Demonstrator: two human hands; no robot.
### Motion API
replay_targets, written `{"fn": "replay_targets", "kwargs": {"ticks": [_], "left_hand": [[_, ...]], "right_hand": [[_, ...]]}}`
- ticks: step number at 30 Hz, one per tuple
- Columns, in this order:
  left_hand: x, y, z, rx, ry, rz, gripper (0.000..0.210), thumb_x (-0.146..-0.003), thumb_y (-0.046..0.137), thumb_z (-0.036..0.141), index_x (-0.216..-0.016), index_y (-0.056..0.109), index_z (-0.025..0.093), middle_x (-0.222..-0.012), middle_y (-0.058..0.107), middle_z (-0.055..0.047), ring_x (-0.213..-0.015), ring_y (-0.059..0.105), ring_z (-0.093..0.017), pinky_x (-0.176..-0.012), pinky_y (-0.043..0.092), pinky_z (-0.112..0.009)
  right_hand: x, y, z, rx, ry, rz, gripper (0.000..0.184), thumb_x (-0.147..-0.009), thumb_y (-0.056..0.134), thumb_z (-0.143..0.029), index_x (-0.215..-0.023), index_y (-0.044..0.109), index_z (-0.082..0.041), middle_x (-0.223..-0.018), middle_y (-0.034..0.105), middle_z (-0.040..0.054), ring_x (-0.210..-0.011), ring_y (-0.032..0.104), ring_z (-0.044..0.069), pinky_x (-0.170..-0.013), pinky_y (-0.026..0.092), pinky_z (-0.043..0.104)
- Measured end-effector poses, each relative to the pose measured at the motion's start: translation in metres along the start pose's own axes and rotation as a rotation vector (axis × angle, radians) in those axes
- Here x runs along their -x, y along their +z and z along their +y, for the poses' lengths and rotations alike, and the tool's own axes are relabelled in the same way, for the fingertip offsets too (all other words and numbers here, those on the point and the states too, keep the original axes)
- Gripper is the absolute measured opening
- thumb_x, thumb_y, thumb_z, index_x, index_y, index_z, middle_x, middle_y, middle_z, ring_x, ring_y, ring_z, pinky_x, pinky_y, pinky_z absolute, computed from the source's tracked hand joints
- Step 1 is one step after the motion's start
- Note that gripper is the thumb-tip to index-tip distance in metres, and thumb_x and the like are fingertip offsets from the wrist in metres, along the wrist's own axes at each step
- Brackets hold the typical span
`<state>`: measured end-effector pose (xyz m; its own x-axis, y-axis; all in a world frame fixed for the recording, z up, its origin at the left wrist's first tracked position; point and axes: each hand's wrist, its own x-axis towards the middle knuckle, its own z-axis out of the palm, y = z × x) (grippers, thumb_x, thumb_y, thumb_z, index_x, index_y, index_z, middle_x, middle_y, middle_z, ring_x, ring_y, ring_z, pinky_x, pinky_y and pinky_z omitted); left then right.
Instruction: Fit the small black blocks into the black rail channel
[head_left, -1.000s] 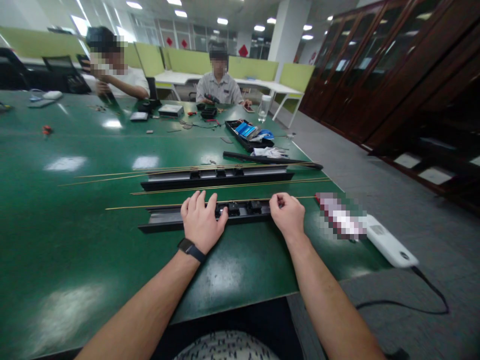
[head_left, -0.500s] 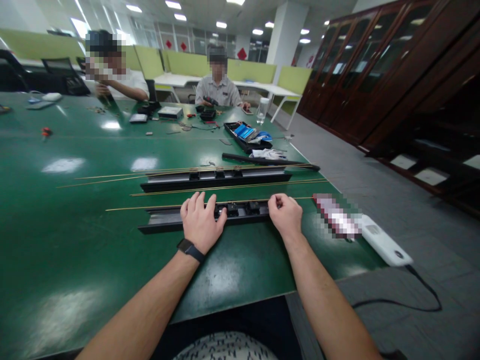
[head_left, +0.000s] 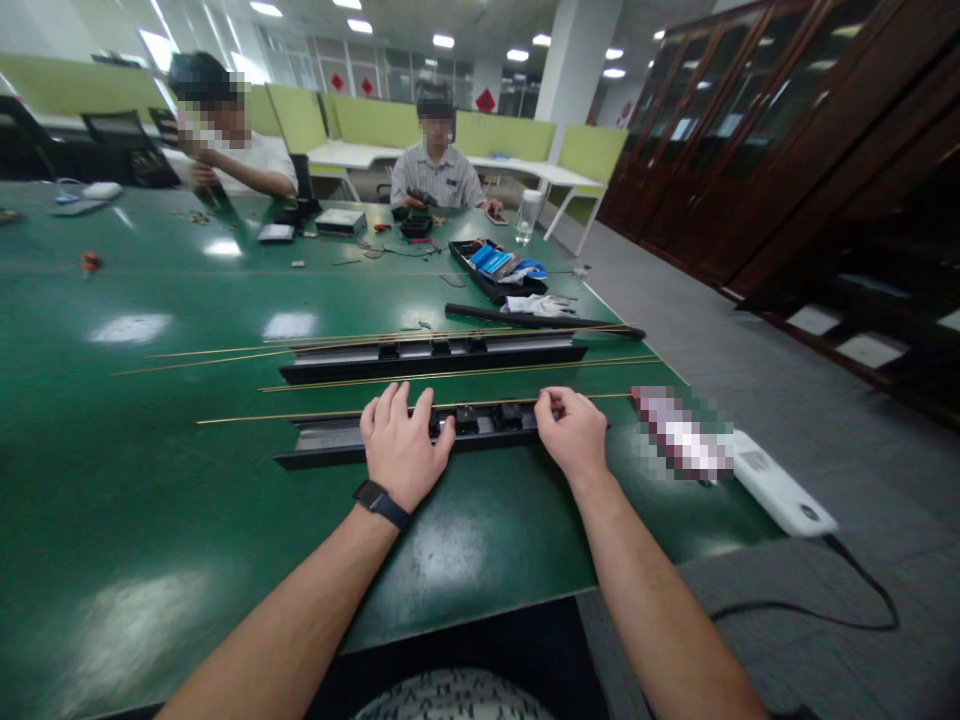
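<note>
- Just now rod [head_left: 247,418] slid a bit left: its left end pokes further past the near rail [head_left: 319,459] than half a second ago. Both hands and rail look about unmoved, so likely a small feed along the rail.
- Right hand [head_left: 571,425]: grip narrow, thumb and finger pinched, seemingly on rod, at rail's right end.
- Left hand [head_left: 403,445]: grip wide, palm down, fingers spread over rail's middle; contact under palm can't tell.
- Rod runs along rail's far edge; black blocks [head_left: 510,415] sit in rail, between hands.
- Far rail [head_left: 360,370] beyond, on table [head_left: 225,560].
</note>
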<state>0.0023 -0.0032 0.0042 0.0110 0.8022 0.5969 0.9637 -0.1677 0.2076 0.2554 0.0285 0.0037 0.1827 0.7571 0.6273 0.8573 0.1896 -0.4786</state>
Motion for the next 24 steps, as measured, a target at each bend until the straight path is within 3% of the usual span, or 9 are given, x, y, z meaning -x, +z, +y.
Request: {"fn": "replay_targets", "kwargs": {"ticks": [5,11,18,24], "left_hand": [[0.0005,0.0003,-0.0004,-0.016,0.003,0.001,0.046,-0.100,0.057,0.047,-0.133,0.072,0.018,-0.145,0.064,-0.021,-0.144,0.051,-0.039,-0.119,0.035,-0.058],[0.0002,-0.0001,-0.0003,-0.014,0.004,0.005,0.046,-0.099,0.058,0.046,-0.133,0.072,0.018,-0.145,0.064,-0.021,-0.144,0.051,-0.039,-0.120,0.035,-0.057],[-0.0002,-0.0005,0.0002,-0.014,0.006,0.007,0.046,-0.099,0.058,0.046,-0.133,0.072,0.017,-0.145,0.064,-0.022,-0.143,0.052,-0.039,-0.119,0.035,-0.058],[0.0001,-0.0006,0.0002,-0.021,0.010,0.010,0.046,-0.099,0.059,0.046,-0.133,0.072,0.018,-0.144,0.064,-0.021,-0.143,0.052,-0.039,-0.119,0.036,-0.057]], "right_hand": [[-0.0029,-0.0007,0.0049,0.068,0.090,0.040,0.030,-0.095,0.054,-0.040,-0.081,0.073,-0.021,-0.074,0.074,0.0051,-0.075,0.066,0.021,-0.075,0.045,0.032],[-0.0017,-0.0012,-0.0005,0.031,0.027,-0.005,0.029,-0.095,0.054,-0.039,-0.082,0.073,-0.022,-0.072,0.072,0.0041,-0.073,0.064,0.020,-0.074,0.044,0.031],[-0.0030,-0.0021,0.0029,0.094,0.108,0.012,0.033,-0.095,0.053,-0.040,-0.075,0.071,-0.022,-0.073,0.073,0.0047,-0.073,0.064,0.020,-0.073,0.042,0.032],[-0.0008,-0.0007,-0.0005,0.029,0.040,-0.027,0.030,-0.095,0.054,-0.040,-0.083,0.075,-0.022,-0.073,0.073,0.0039,-0.074,0.065,0.020,-0.075,0.044,0.031]]}}
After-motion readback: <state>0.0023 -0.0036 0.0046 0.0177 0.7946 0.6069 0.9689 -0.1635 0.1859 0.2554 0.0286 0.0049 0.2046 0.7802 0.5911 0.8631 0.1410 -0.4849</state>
